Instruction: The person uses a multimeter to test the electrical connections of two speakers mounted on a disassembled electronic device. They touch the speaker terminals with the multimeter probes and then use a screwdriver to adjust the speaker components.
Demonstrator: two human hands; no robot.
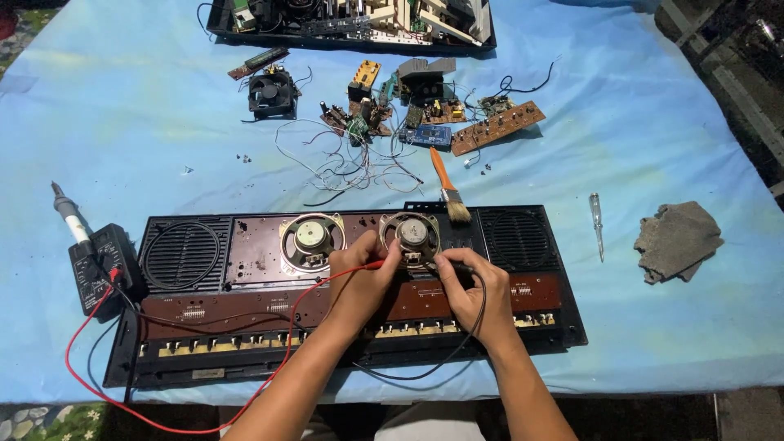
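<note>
Both hands meet at the right speaker (414,235) in the opened black chassis (563,314) (on the counter), left hand (359,282) pinching the red probe (371,265), right hand (465,290) pinching the black probe (447,267), tips just below its cone.

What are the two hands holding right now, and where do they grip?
The left hand pinches the red test probe near its tip; the right hand pinches the black probe likewise, both at the right speaker.
</note>
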